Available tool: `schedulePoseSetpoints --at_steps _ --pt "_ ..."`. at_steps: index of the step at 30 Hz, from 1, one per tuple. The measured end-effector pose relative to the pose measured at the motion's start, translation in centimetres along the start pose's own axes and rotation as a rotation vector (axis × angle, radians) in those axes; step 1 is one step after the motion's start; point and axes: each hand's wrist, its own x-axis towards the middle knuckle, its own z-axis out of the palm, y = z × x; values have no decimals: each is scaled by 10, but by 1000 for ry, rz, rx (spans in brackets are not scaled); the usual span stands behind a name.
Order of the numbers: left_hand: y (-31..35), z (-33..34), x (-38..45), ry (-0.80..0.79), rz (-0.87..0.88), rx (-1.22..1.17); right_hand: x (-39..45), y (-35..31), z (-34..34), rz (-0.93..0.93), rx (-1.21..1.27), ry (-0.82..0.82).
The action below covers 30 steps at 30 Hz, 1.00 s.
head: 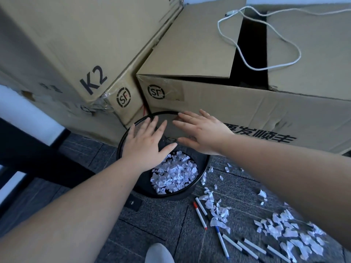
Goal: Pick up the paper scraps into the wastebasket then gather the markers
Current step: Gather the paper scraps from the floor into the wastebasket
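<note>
with both your left hand (146,147) and right hand (203,133) spread and released over the wastebasket (182,195), scoop the feather-light, flimsy paper scraps (288,232) in loose cupped handfuls.

2 bare forearms reach in from the bottom of the view, with no sleeves, watch, rings or gloves showing on them. The left hand (145,147) and the right hand (204,132) are both bare, with short, unpainted fingernails. At the bottom edge, between the arms, sits a rounded pale grey shape (158,253); whether it is a knee or a shoe cannot be told.
</note>
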Motion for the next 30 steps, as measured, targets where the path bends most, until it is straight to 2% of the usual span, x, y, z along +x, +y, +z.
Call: schedulePoseSetpoints --at_steps 9,17,25,30 --pt "85 -37 22 93 238 -6 -77 51 -6 114 22 -9" --pt "179 6 39 61 451 -72 -147 105 56 236 51 -122" --pt "222 108 60 -140 421 -31 -181 145 144 284 158 -200" --pt "225 167 68 -234 318 -75 -183 163 198 289 185 -213"
